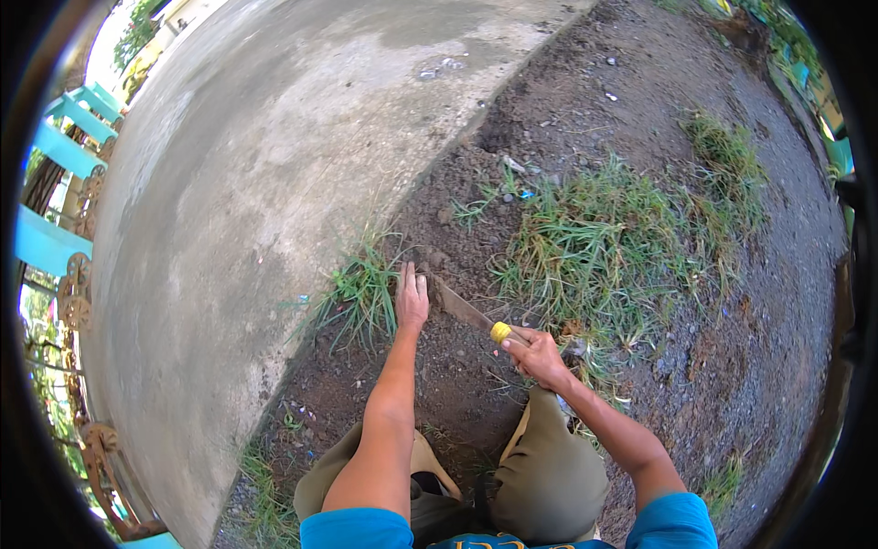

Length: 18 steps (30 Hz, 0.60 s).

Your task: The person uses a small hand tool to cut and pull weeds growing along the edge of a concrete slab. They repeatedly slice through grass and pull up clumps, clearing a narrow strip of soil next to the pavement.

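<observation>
My right hand [538, 357] grips the wooden handle of a broad-bladed knife [466, 310], wrapped in yellow tape [501, 332] where handle meets blade. Its blade points up and left, and the tip meets the loose dark soil [446, 261]. Just left of that tip is my left hand [412, 298], back upward, fingers stretched out against the right side of a grass tuft [367, 288]. Its palm and thumb are hidden. The tuft grows along the edge of a concrete slab [226, 254], and some of its blades lean over the concrete.
A larger clump of grass [603, 240] lies to the right, with another clump [727, 165] beyond it. Bits of litter and small stones dot the soil. A turquoise metal railing [65, 147] borders the slab at far left. My knees [549, 466] are bent close below my hands.
</observation>
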Tool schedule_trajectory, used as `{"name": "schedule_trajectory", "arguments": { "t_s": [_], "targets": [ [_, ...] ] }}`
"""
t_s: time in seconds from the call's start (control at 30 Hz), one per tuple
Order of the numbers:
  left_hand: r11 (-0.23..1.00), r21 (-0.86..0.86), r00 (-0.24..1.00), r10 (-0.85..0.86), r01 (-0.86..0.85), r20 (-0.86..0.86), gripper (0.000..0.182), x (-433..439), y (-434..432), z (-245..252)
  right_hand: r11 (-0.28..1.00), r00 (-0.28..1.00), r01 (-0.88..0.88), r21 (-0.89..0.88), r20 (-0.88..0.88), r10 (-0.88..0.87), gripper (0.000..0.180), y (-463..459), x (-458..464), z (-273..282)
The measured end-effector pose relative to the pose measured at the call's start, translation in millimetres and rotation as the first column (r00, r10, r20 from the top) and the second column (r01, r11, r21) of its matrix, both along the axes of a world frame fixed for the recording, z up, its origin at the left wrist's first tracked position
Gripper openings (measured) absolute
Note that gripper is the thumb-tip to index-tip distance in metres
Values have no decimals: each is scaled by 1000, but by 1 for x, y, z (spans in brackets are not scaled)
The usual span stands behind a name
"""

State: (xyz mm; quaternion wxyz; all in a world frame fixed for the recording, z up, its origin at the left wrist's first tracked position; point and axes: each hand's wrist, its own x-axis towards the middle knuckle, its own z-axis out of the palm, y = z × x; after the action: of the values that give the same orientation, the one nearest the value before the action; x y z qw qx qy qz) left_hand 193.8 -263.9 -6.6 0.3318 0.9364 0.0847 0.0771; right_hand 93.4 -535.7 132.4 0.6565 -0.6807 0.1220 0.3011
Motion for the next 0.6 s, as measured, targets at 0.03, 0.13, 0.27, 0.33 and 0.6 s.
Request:
{"name": "schedule_trajectory", "arguments": {
  "t_s": [0.03, 0.13, 0.27, 0.33, 0.6],
  "targets": [
    [1000, 13, 999, 4, -3, -52, 49, -6, 12, -4, 1000, 999, 5, -13, -36, -6, 42, 6, 0, -1],
    [995, 88, 993, 65, -56, -100, 49, -11, 41, -10, 988, 979, -76, -135, 180, 100, 46, 37, 6, -16],
    [951, 306, 984, 5, 51, -180, 61, -5, 74, -9, 963, 906, -44, -265, 395, 150, 46, 73, 10, -37],
    [967, 251, 988, -4, 43, -156, 59, -1, 86, -9, 951, 860, 0, -308, 486, 157, 45, 74, 10, -38],
    [945, 327, 999, -11, 26, -49, 36, 4, 99, -7, 920, 755, 150, -362, 642, 130, 42, 12, 27, -8]
  ]
}}
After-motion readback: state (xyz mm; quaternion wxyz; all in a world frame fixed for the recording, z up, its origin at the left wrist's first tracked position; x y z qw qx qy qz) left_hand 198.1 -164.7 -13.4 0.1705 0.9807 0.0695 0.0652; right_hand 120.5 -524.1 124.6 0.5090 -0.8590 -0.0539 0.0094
